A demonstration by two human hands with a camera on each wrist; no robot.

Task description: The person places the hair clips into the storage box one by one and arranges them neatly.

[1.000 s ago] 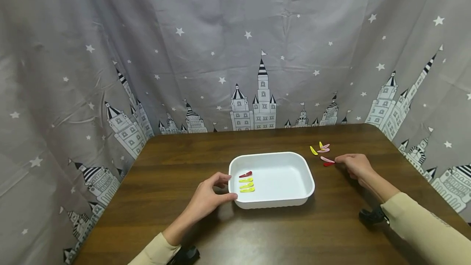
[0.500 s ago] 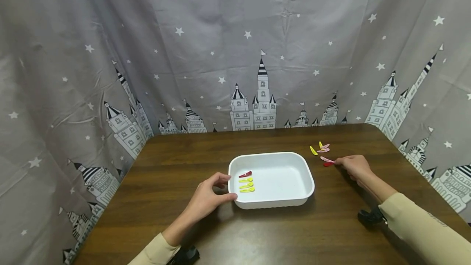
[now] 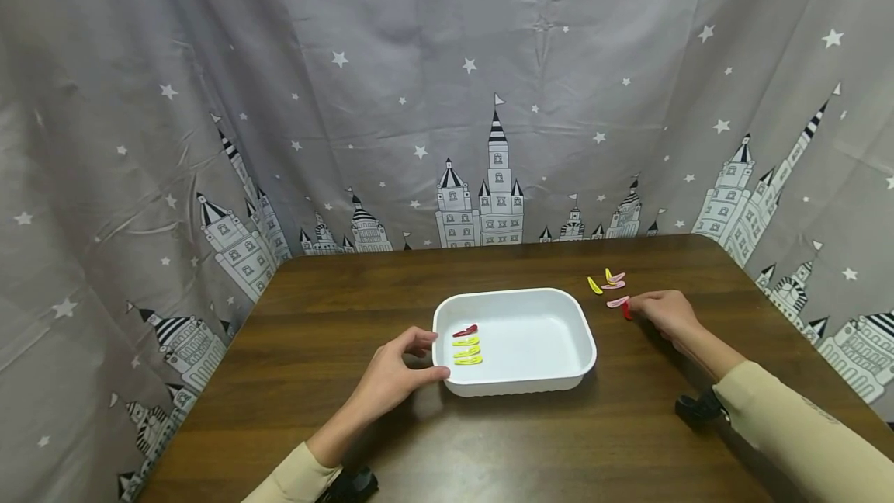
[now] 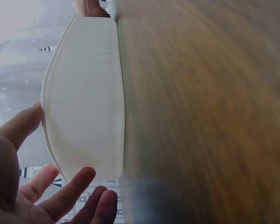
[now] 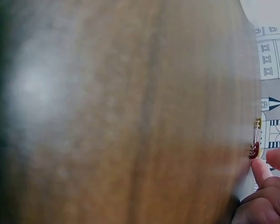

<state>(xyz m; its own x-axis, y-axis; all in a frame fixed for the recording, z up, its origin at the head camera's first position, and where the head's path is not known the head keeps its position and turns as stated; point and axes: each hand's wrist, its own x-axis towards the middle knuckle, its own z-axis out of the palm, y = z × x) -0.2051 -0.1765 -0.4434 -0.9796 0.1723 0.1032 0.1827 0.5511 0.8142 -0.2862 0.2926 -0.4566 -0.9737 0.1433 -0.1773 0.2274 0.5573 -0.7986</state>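
Observation:
At the left end of a white tray (image 3: 531,340), my left hand (image 3: 394,367) holds the rim, thumb at the near corner and fingers farther back. The left wrist view shows the thumb on the tray's rim and the fingertips by its outer wall (image 4: 84,93). Inside the tray, a dark red hair clip (image 3: 465,331) and several yellow hair clips (image 3: 468,360) lie in a column. My right hand (image 3: 667,313) has its fingertips at a bright red hair clip (image 3: 627,310), standing crosswise beside a pink hair clip (image 3: 618,303). In the right wrist view, a red clip (image 5: 255,150) meets a fingertip.
Behind the right hand lie more loose clips: a yellow one (image 3: 594,286), another yellow one (image 3: 608,274) and pink ones (image 3: 614,286). The brown wooden table (image 3: 531,441) ends at a grey curtain (image 3: 391,99) printed with castles and stars.
The red clip at my right fingertips has turned from lying sideways to pointing toward me. The pink clip beside it has shifted slightly left. My left hand and the tray stay put.

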